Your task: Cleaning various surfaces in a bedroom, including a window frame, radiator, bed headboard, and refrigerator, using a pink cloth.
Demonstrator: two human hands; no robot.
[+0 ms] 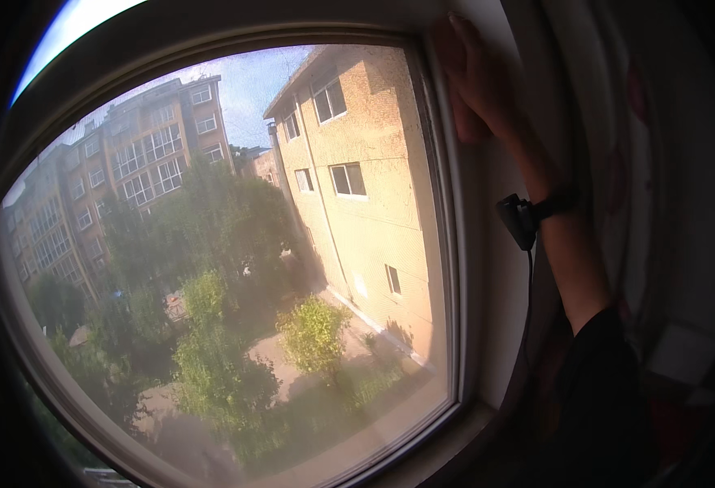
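My right hand (484, 82) is raised at the upper right, against the side of the window frame (472, 244). Under its palm and fingers is a dark reddish cloth (472, 125), pressed to the frame; the dim light hides its full shape. A black device (518, 221) is strapped at my right wrist, and a cable hangs from it. To the left of the hand is the window's mesh screen (241, 244), which fills most of the view. My left hand is out of view.
A curtain (614, 158) with reddish marks hangs right of my forearm. The window sill (455, 436) runs below the frame. Beyond the screen stand a yellow building (370, 232), apartment blocks and trees.
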